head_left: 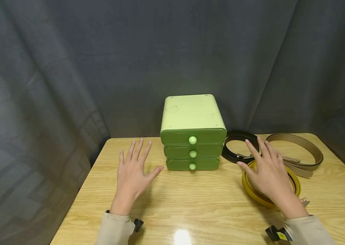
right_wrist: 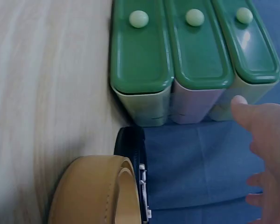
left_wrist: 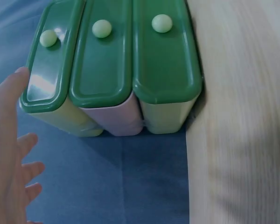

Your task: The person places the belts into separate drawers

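Between my left hand [head_left: 132, 177] and right hand [head_left: 268, 173], both spread wide and empty, stands a drawer box [head_left: 193, 131], a yellow belt [head_left: 247, 186] beneath the right, whose wrist label [head_left: 281, 236] is unreadable.

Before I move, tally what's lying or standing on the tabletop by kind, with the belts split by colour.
Yellow belt: 1
Black belt: 1
Brown belt: 1
Green drawer unit: 1
Total: 4
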Motion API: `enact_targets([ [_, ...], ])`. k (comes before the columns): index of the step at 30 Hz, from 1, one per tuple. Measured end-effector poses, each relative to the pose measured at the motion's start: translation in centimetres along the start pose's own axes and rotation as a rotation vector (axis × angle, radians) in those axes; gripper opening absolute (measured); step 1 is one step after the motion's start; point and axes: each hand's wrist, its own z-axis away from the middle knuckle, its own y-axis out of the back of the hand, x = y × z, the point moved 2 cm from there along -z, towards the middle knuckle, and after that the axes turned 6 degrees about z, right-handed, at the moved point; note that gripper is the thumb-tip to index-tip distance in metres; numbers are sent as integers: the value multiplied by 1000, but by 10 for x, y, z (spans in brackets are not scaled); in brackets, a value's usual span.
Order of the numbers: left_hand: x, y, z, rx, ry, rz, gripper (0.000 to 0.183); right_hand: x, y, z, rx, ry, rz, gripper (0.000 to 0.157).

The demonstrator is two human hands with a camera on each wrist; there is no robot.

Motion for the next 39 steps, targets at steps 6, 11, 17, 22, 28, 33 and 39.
enact_targets([
  [6,-3,-1,1,-23,-31,27,84,-5,1,2,53,22,3,79],
  [11,-5,-2,1,-32,-61,51,82,-9,-1,6,77,34,-2,78],
  [17,-5,0,-3,-24,-104,50,81,-15,-1,10,118,64,-6,75],
  [22,-5,4,-9,-11,-138,67,80,-21,-1,13,139,81,-11,76],
  [28,-7,6,-20,0,-175,101,78,-27,-1,15,146,92,-20,77],
  [33,-5,9,-29,8,-208,119,77,-30,-1,16,143,109,-10,77],
  [39,-3,12,-44,11,-235,184,76,-33,-3,16,154,118,-17,77],
])
